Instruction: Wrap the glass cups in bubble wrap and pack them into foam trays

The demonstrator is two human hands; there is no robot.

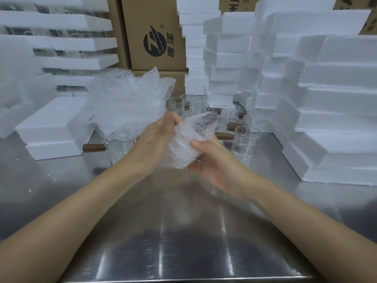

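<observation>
Now the wrapping step: left hand (157, 137) and right hand (212, 160) both grip the bubble-wrapped cup (183, 146) (handle end blurred); next, I reckon, tuck ends and seat it in a foam tray (55, 117).

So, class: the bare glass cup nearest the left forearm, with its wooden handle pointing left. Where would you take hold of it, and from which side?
Probably the wooden handle, coming from the left: it sticks out sideways from the glass cup toward open table, clear of the foam block behind. The glass wall is smooth and likely slippery.
</observation>
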